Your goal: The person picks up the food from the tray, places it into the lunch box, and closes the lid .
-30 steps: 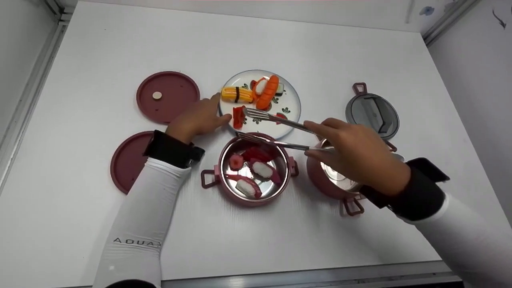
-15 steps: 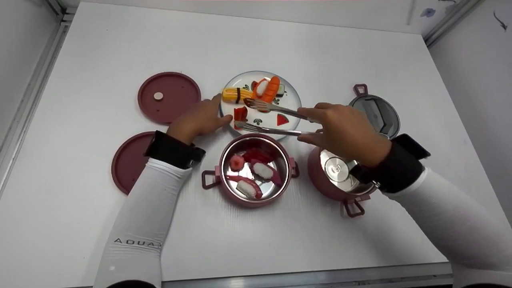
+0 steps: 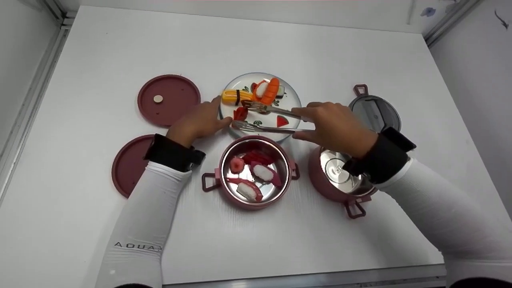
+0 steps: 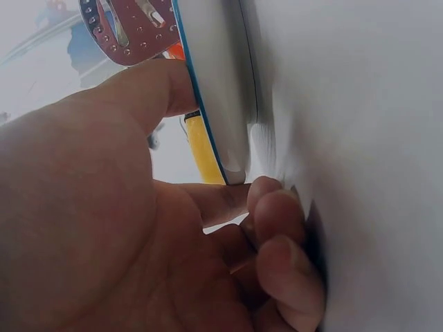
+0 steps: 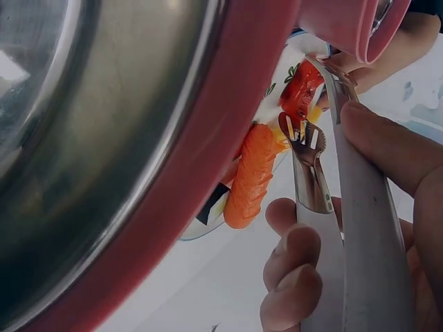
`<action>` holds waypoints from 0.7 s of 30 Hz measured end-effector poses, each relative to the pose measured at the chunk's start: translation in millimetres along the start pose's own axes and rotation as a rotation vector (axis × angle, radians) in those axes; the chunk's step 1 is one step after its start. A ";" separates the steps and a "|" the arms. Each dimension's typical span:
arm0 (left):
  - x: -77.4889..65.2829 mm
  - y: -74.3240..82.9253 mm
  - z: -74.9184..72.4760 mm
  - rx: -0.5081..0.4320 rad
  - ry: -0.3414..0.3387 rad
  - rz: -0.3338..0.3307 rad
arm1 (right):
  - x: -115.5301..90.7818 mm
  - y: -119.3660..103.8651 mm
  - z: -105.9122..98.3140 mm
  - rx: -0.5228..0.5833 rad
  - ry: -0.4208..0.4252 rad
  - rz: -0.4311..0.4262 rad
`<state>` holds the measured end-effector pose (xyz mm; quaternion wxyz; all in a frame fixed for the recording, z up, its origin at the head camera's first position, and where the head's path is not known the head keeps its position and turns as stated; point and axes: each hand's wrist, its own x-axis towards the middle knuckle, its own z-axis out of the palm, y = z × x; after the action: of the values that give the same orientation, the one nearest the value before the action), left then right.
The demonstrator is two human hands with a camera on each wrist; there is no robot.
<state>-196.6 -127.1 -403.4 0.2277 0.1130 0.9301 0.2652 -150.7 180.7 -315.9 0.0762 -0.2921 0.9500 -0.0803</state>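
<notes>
My right hand (image 3: 340, 127) grips metal tongs (image 3: 280, 130), its thumb on one arm and fingers curled round the other in the right wrist view. The slotted tong ends stand apart around a glossy red toy food piece (image 3: 240, 114) on the round white plate (image 3: 290, 94). My left hand (image 3: 200, 122) holds the plate's left rim by thumb and fingers; in the left wrist view its other fingers curl low beside the rim. Also on the plate lie a yellow toy piece with a dark band (image 3: 236, 96), an orange sausage-shaped piece (image 3: 270, 91) and a white-and-orange one (image 3: 261, 89).
A red pot (image 3: 253, 205) holding several toy foods stands in front of the plate. Right of it is another red pot (image 3: 324, 184) with a shiny interior. Two red lids (image 3: 176, 98) lie left; a grey strainer-like lid (image 3: 374, 112) lies right.
My right hand has carried the tongs up and left from above the pot's rim onto the plate, around the red piece, which now sits slightly turned. My left hand stays at the rim.
</notes>
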 end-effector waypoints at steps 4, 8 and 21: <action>-1.0 -2.8 2.6 -0.023 0.001 0.000 | -1.8 1.2 3.2 -0.010 0.024 -0.027; -0.6 -3.0 0.6 -0.035 0.008 -0.007 | -7.8 3.5 1.8 0.005 0.097 -0.061; 5.4 6.8 -1.9 -0.023 -0.053 -0.039 | -107.9 -15.1 -6.0 0.033 0.340 -0.124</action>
<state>-201.6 -120.5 -400.2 0.2587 0.0991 0.9226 0.2683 -55.4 230.2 -296.6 -0.0859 -0.3311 0.9278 -0.1489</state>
